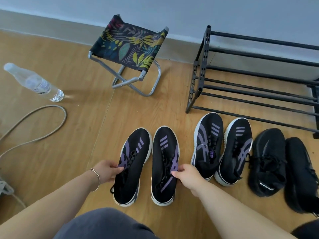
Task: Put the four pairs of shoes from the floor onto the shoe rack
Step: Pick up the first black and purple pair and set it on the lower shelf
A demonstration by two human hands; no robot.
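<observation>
Three pairs of shoes stand in a row on the wooden floor. The nearest pair is black with purple stripes and white soles. My left hand (107, 171) grips the left shoe (133, 163) of this pair at its side. My right hand (187, 175) grips the right shoe (164, 163) at its side. A second black-and-purple pair (222, 147) sits to the right, just in front of the black metal shoe rack (259, 87). An all-black pair (283, 166) lies at the far right. The rack's bars carry nothing in view.
A folding stool (129, 49) with a leaf-print seat stands by the wall, left of the rack. A clear plastic bottle (34, 82) stands at the left. A beige cable (34, 128) loops across the floor at the left. My knees show at the bottom edge.
</observation>
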